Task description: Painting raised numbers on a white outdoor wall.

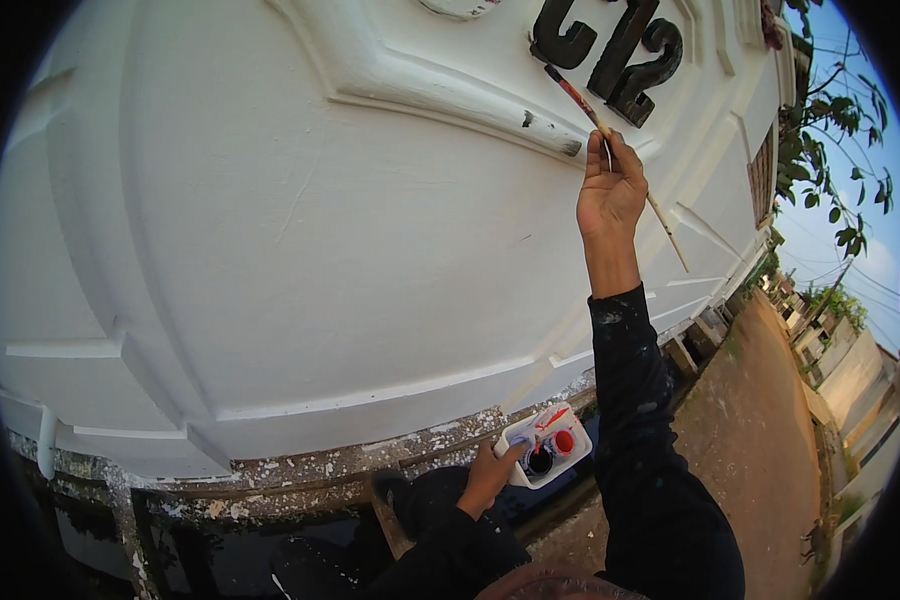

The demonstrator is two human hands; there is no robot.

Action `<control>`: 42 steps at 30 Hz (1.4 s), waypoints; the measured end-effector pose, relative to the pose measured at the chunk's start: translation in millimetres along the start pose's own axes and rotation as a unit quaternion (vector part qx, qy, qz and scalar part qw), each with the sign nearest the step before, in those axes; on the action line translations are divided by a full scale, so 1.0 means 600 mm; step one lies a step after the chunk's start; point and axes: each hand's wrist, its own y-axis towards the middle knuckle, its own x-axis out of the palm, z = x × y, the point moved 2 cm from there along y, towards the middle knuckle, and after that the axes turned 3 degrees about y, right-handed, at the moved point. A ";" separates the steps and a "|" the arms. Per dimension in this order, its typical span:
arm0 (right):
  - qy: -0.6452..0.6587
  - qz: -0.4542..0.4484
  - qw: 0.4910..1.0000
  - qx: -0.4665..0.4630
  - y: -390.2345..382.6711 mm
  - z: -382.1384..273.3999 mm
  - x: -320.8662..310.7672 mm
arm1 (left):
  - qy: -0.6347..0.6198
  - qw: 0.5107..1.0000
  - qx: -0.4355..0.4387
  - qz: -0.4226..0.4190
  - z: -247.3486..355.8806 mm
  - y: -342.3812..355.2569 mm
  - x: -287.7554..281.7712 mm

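My right hand [613, 195] is raised toward the white wall, its fingers closed round a thin paintbrush [578, 98]. The brush has a long pale handle and a reddish-stained shaft, and its dark tip is close under the raised black characters [615, 78]; I cannot tell if it touches them. Lower down, my left hand [487, 480] grips a white plastic tub [582, 437] by its side. Inside stand a small pot of red paint [563, 442] and one of black paint [539, 461], with red smears beside them.
A white moulding [420, 92] with dark smudges crosses the wall below the characters. Beneath the wall runs a paint-spattered ledge [300, 468] above dark water. A dirt road [760, 430] stretches away on the right, with leafy branches [835, 130] overhead.
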 end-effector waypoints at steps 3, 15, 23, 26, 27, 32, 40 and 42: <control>0.000 0.006 1.000 -0.004 0.004 0.005 0.010 | 0.009 1.000 -0.006 0.003 -0.007 0.006 -0.002; 0.012 0.014 1.000 -0.010 0.004 0.003 0.001 | 0.005 1.000 -0.012 -0.010 0.002 0.002 -0.002; 0.018 0.021 0.999 -0.021 0.033 -0.012 -0.025 | 0.007 1.000 -0.017 -0.012 0.002 0.005 0.000; 0.015 0.018 1.000 -0.016 0.021 -0.010 -0.027 | 0.008 1.000 -0.012 -0.002 -0.007 0.008 -0.004; 0.011 0.015 1.000 -0.016 0.018 -0.008 -0.023 | 0.013 1.000 -0.008 -0.002 -0.010 0.009 -0.003; 0.020 0.020 1.000 -0.014 0.020 0.001 -0.009 | 0.029 0.999 -0.019 -0.013 -0.014 0.013 -0.002; 0.020 0.015 1.000 -0.018 0.024 -0.015 -0.032 | 0.025 1.000 -0.017 0.008 -0.003 0.006 0.000; 0.019 0.010 1.000 -0.018 0.023 -0.009 -0.027 | 0.026 0.999 -0.021 0.007 -0.005 0.006 0.002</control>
